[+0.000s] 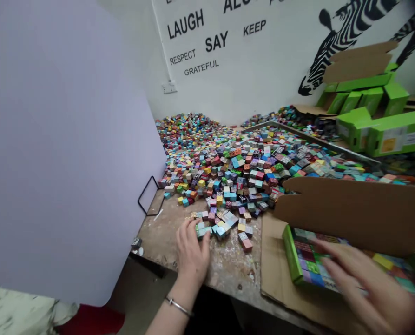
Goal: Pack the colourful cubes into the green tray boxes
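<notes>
Beyond the left hand (193,249) spreads a deep pile (235,179) of small coloured blocks, with loose ones (224,225) just to the right of its thumb and a short row (245,242) farther right. A big pale board (64,153) fills the space left of that hand, a black wire loop (146,188) at its edge. Just past the right hand (364,284) a cardboard flap (357,211) stands up, between it and the pile; farther off are green cartons (398,132) and a rail (322,142) edging the blocks. Under the left hand the table (168,237) is worn and stained; near the right, brown card (273,260) covers it. The white wall (273,70) behind carries black words, a zebra (339,39) and a socket (169,87). The left hand reaches forward, back upward, a bracelet (179,307) on its wrist, thumb and fingers curved about a few pale green blocks (203,230); they touch, but how firmly I cannot tell. The right comes in from its own side, blurred, fingers long and slightly parted, over the green box (293,258) filled with block rows; whether it grips any I cannot tell.
</notes>
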Motion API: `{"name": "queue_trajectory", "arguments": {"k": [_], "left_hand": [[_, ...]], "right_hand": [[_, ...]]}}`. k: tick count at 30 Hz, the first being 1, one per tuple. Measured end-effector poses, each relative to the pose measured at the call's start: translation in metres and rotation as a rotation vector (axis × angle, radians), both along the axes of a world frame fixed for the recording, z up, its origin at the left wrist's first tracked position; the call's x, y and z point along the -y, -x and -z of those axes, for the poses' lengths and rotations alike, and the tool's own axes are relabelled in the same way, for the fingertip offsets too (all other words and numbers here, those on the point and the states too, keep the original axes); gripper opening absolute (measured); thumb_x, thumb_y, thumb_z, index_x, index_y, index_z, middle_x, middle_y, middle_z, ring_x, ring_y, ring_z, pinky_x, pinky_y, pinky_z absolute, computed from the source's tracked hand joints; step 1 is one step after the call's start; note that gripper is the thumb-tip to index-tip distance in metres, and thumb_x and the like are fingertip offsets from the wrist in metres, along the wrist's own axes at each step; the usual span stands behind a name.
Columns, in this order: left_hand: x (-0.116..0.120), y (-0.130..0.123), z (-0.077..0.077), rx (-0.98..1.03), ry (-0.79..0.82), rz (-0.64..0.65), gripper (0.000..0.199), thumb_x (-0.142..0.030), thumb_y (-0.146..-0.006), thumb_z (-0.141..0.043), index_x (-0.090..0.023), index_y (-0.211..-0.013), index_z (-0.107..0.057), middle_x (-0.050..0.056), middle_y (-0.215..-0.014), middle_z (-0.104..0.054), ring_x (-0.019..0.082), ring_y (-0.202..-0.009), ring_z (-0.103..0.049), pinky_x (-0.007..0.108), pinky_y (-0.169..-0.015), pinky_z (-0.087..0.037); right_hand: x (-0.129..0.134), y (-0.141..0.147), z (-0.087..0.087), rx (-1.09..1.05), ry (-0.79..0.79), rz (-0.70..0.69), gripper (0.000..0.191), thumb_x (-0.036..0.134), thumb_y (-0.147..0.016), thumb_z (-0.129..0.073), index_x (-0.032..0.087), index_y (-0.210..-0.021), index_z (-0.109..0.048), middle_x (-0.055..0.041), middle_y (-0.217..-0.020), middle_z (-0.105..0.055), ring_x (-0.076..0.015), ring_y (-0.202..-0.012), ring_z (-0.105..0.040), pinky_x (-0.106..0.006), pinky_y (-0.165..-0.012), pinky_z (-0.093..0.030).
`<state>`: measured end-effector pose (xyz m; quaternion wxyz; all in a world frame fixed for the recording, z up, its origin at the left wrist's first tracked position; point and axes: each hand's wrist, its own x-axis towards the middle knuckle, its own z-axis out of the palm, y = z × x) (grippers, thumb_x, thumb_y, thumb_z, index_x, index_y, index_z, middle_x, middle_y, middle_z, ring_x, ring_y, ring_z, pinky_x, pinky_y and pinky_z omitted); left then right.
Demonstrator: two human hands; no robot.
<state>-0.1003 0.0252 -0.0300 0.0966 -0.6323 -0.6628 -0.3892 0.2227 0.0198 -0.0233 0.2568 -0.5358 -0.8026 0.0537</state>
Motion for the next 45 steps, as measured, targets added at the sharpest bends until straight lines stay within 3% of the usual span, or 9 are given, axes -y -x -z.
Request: {"name": "queue_trajectory", "arguments": {"k": [4,9,14,20,26,32,37,41,45], "left_hand": [[-0.02,0.025,0.017,0.033,0.236,-0.017,0.049,-0.042,-0.091,-0.041,-0.01,-0.128,-0.046,0.021,-0.137,-0.044,0.033,-0.131,-0.034,0.058,-0.106,-0.028],[-0.031,0.037,0.025,0.058,0.271,0.044,0.041,-0.039,-0.093,-0.037,-0.016,-0.123,-0.054,0.016,-0.132,-0.053,0.027,-0.127,-0.044,0.052,-0.106,-0.033],[-0.022,0.058,0.023,0.128,0.226,0.061,0.041,-0.037,-0.094,-0.037,-0.016,-0.126,-0.051,0.013,-0.128,-0.056,0.024,-0.122,-0.048,0.048,-0.104,-0.039],[-0.015,0.064,0.02,0.248,0.221,0.024,0.043,-0.039,-0.096,-0.033,-0.016,-0.129,-0.048,0.014,-0.136,-0.048,0.025,-0.128,-0.041,0.051,-0.107,-0.034],[-0.01,0.064,0.018,0.385,0.164,0.046,0.041,-0.037,-0.096,-0.032,-0.014,-0.126,-0.049,0.014,-0.133,-0.05,0.023,-0.127,-0.043,0.048,-0.109,-0.034],[-0.009,0.063,0.022,0.249,0.185,0.011,0.041,-0.038,-0.095,-0.037,-0.015,-0.126,-0.05,0.015,-0.135,-0.049,0.027,-0.129,-0.04,0.052,-0.109,-0.032],[-0.007,0.063,0.023,0.24,0.144,-0.012,0.039,-0.036,-0.095,-0.036,-0.014,-0.122,-0.054,0.015,-0.131,-0.051,0.028,-0.125,-0.043,0.052,-0.105,-0.036],[-0.007,0.064,0.024,0.238,0.1,0.009,0.035,-0.033,-0.095,-0.036,-0.015,-0.117,-0.056,0.014,-0.127,-0.053,0.027,-0.122,-0.045,0.051,-0.104,-0.037],[-0.008,0.063,0.025,0.219,0.085,0.011,0.033,-0.03,-0.095,-0.037,-0.015,-0.115,-0.058,0.014,-0.126,-0.054,0.027,-0.12,-0.046,0.051,-0.103,-0.038]], "right_hand": [[-0.037,0.096,-0.029,0.008,0.155,-0.25,0.035,0.023,-0.093,-0.034,0.016,-0.117,-0.057,-0.014,-0.114,-0.062,-0.0242,-0.106,-0.057,-0.039,-0.091,-0.046],[-0.079,0.167,-0.027,0.277,0.276,-0.112,0.04,0.031,-0.082,-0.054,0.01,-0.116,-0.057,-0.0185,-0.118,-0.058,-0.0345,-0.111,-0.05,-0.047,-0.087,-0.04],[-0.087,0.172,-0.01,0.218,0.262,-0.168,0.038,0.025,-0.082,-0.05,0.015,-0.118,-0.054,-0.0143,-0.12,-0.058,-0.0281,-0.108,-0.05,-0.042,-0.09,-0.036],[-0.11,0.183,-0.004,0.183,0.065,0.006,0.048,0.023,-0.087,-0.041,0.012,-0.134,-0.042,-0.017,-0.127,-0.05,-0.0301,-0.11,-0.046,-0.04,-0.087,-0.039],[-0.108,0.206,0.002,0.178,0.148,-0.157,0.048,0.019,-0.088,-0.04,0.013,-0.136,-0.043,-0.0149,-0.124,-0.053,-0.0257,-0.106,-0.05,-0.036,-0.088,-0.04],[-0.114,0.191,-0.005,0.151,0.242,-0.218,0.048,0.015,-0.085,-0.047,0.01,-0.133,-0.044,-0.0144,-0.115,-0.057,-0.0229,-0.104,-0.054,-0.033,-0.089,-0.041],[-0.106,0.181,-0.021,0.255,0.175,-0.208,0.038,0.015,-0.083,-0.047,0.011,-0.12,-0.056,-0.0145,-0.111,-0.058,-0.0259,-0.103,-0.052,-0.036,-0.089,-0.041],[-0.086,0.186,-0.032,0.361,0.144,-0.435,0.054,0.017,-0.071,-0.058,0.016,-0.124,-0.055,-0.0112,-0.126,-0.054,-0.0289,-0.109,-0.047,-0.04,-0.092,-0.04],[-0.093,0.202,-0.038,0.52,0.21,-0.534,0.084,0.023,-0.061,-0.07,0.013,-0.139,-0.04,-0.0117,-0.141,-0.044,-0.0316,-0.109,-0.046,-0.043,-0.092,-0.042]]}}
